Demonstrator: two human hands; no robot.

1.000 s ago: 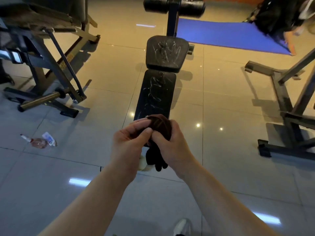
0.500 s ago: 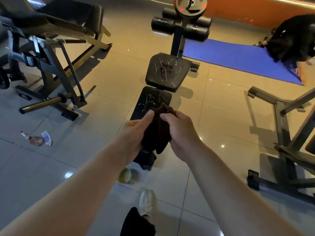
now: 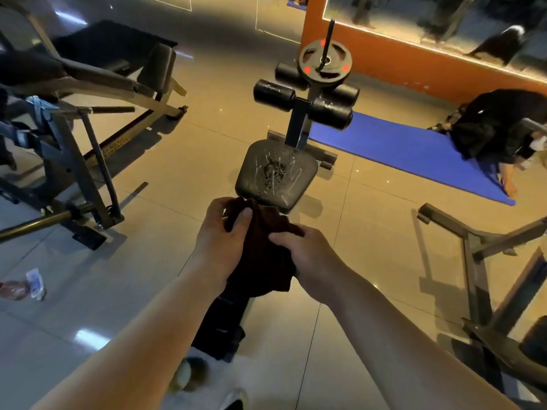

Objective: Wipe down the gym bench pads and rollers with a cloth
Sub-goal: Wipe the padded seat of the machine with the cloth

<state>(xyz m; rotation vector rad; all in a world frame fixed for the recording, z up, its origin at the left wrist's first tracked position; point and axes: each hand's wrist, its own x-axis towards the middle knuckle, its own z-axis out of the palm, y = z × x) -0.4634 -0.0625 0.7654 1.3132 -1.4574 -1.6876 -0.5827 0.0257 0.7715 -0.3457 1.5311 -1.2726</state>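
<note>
Head view, frame centre. Dark cloth (image 3: 262,258): bunched between both hands, above the bench (image 3: 225,321), just below its scratched seat pad (image 3: 275,176). Left hand (image 3: 217,247): fingers (image 3: 241,221) clamped on the cloth's upper edge. Right hand (image 3: 312,258): fingers (image 3: 284,237) curled over its right side. Rollers (image 3: 273,94) and weight plate (image 3: 324,62): upper centre. Blue mat (image 3: 399,149): right. Glossy tiled floor (image 3: 165,179); bottle (image 3: 17,289) lower left.
</note>
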